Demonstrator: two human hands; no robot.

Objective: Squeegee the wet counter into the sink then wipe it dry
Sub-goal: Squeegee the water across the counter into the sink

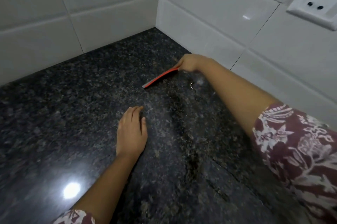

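Streaking is looking likely: right hand point(187, 63) is pinching the red squeegee point(160, 78) by one end, unevenly; left hand point(131, 132) is lying released on the surface point(54, 123).

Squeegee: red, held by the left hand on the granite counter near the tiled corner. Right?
No: the right hand grips the red squeegee on the granite counter near the tiled corner; the left hand lies flat. Head view shows it.

Left hand point(131, 130) flat (palm down), right hand point(188, 62) curled, arm outstretched
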